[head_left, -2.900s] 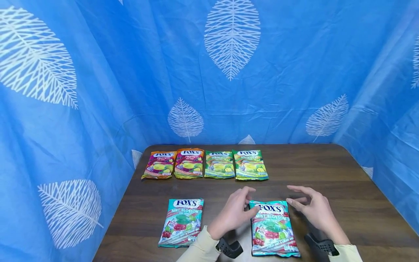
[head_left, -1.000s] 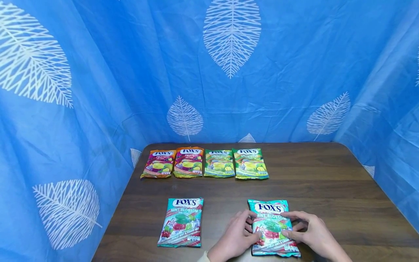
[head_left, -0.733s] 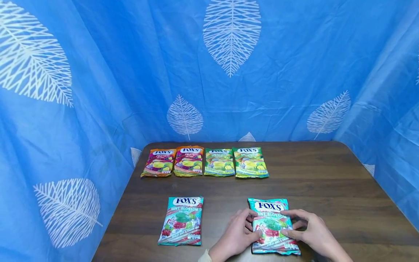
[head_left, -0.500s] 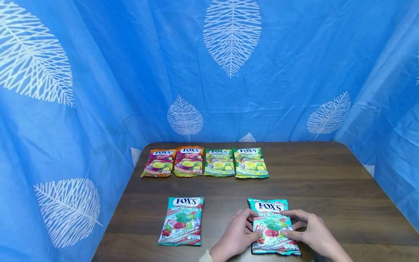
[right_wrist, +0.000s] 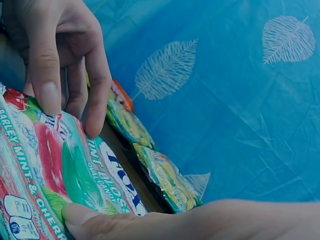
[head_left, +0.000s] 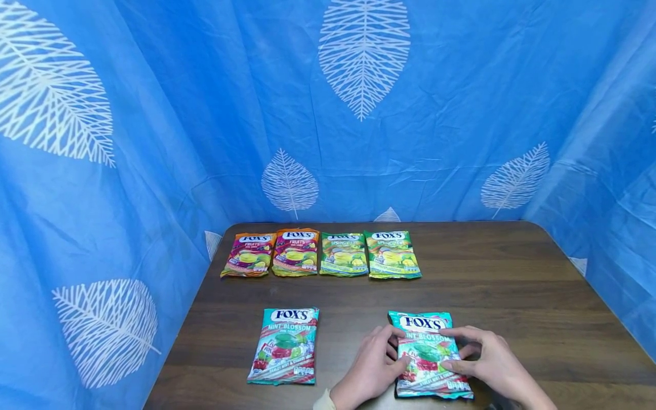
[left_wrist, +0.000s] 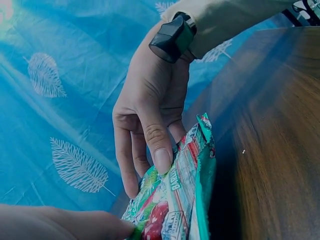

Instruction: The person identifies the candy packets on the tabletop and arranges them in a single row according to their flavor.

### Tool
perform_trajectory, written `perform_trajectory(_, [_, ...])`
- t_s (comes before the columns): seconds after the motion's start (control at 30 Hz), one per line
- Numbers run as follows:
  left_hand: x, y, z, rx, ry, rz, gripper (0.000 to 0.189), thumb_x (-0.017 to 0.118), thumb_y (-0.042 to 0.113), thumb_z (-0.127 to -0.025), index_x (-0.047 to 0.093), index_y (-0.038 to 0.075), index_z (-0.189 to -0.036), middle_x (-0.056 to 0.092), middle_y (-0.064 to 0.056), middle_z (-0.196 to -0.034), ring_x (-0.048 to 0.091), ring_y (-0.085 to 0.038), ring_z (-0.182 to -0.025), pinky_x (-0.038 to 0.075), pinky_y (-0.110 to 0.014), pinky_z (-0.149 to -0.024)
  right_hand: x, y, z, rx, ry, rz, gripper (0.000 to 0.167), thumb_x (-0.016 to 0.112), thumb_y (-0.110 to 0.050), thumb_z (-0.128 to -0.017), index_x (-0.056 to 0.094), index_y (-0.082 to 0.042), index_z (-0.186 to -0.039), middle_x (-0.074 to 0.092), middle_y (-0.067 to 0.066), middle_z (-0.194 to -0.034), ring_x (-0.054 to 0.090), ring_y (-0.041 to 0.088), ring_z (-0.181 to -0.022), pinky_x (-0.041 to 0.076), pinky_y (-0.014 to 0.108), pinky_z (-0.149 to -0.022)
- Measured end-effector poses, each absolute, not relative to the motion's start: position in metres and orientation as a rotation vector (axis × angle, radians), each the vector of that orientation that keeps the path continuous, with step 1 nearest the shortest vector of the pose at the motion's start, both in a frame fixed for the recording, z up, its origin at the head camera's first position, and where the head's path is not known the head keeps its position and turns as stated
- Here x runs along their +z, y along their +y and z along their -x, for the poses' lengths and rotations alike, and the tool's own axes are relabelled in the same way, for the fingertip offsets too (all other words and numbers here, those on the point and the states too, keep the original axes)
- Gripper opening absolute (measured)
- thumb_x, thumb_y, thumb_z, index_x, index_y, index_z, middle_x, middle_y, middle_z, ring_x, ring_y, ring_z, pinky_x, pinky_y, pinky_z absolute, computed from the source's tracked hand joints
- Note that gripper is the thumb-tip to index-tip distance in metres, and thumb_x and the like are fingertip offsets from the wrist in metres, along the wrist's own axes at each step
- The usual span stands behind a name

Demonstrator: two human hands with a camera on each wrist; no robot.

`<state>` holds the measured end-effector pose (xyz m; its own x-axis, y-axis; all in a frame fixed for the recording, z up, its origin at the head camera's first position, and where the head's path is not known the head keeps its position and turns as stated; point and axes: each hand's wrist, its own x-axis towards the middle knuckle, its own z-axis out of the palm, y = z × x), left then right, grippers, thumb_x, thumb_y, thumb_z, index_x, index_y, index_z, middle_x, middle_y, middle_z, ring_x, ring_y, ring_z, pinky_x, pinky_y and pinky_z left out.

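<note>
A teal and red Mint Blossom candy bag (head_left: 427, 356) lies face up near the table's front edge, between both hands. My left hand (head_left: 371, 364) grips its left side, thumb on the front face and fingers curled at the edge. On the opposite side my right hand (head_left: 489, 361) holds the bag likewise, its thumb on the printed face. The left wrist view shows the left thumb (left_wrist: 162, 159) pressing the bag (left_wrist: 172, 200). In the right wrist view the right thumb (right_wrist: 82, 217) lies over the bag's front (right_wrist: 65, 165). The undersides of the fingers are partly hidden.
A second Mint Blossom bag (head_left: 283, 347) lies to the left. Along the back stand in a row two orange-purple Fruits bags (head_left: 295, 253) and two green Spring Tea bags (head_left: 393, 256), lying flat. The wooden table (head_left: 512, 273) meets a blue leaf-patterned curtain (head_left: 435, 114) behind and at both sides.
Both hands have come down from above the bag's top corners to grip its sides. Within the last half second the bag has shifted very slightly to the right.
</note>
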<state>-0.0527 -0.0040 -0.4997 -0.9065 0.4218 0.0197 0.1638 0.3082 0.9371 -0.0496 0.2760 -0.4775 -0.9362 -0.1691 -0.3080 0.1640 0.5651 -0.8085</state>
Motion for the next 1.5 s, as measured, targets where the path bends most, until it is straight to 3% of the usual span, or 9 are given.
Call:
perform_trajectory(0.37, [-0.493,0.0,0.055,1.604,2.39,-0.62,0.035,0.083,0.007,-0.096,0.069,0.006,-0.127,0.056,0.006,-0.1,0.06,0.004,-0.079,0.052,-0.016,-0.073,-0.474,0.278,0.051,-1.284,2.486,-0.014,0.064,0.097,-0.03,-0.086,0.073,-0.006,-0.14,0.072,0.009,-0.121,0.07,0.021,-0.089,0.051,0.031,-0.065])
perform_trajectory(0.6, [-0.487,0.003,0.061,1.53,2.468,-0.719,0.033,0.081,0.007,-0.097,0.067,0.004,-0.127,0.056,0.004,-0.1,0.057,0.005,-0.081,0.05,-0.014,-0.073,-0.467,0.283,0.051,-1.316,2.503,0.064,0.064,0.094,-0.026,-0.088,0.07,-0.003,-0.143,0.075,0.006,-0.097,0.07,0.017,-0.084,0.049,0.029,-0.063])
perform_trajectory(0.73, [-0.482,0.006,0.064,1.507,2.467,-0.736,0.033,0.08,0.006,-0.098,0.067,0.003,-0.129,0.055,0.003,-0.101,0.056,0.005,-0.083,0.051,-0.012,-0.073,-0.461,0.284,0.051,-1.291,2.542,0.08,0.064,0.094,-0.028,-0.089,0.07,-0.004,-0.143,0.074,0.003,-0.091,0.07,0.014,-0.083,0.048,0.028,-0.063])
perform_trajectory(1.27, [-0.469,0.025,0.092,1.423,2.538,-0.837,0.035,0.078,0.004,-0.1,0.064,0.0,-0.132,0.055,-0.001,-0.103,0.058,0.002,-0.086,0.05,-0.01,-0.073,-0.444,0.296,0.072,-1.182,2.71,0.071,0.067,0.096,-0.031,-0.086,0.071,-0.005,-0.142,0.074,0.006,-0.106,0.07,0.017,-0.087,0.051,0.031,-0.062])
perform_trajectory(1.5, [-0.466,0.034,0.105,1.378,2.594,-0.857,0.036,0.077,0.004,-0.101,0.064,-0.001,-0.134,0.056,-0.004,-0.106,0.057,-0.001,-0.088,0.049,-0.01,-0.073,-0.443,0.302,0.083,-1.177,2.768,0.111,0.067,0.096,-0.03,-0.087,0.07,-0.004,-0.143,0.075,0.005,-0.102,0.07,0.016,-0.084,0.051,0.031,-0.061])
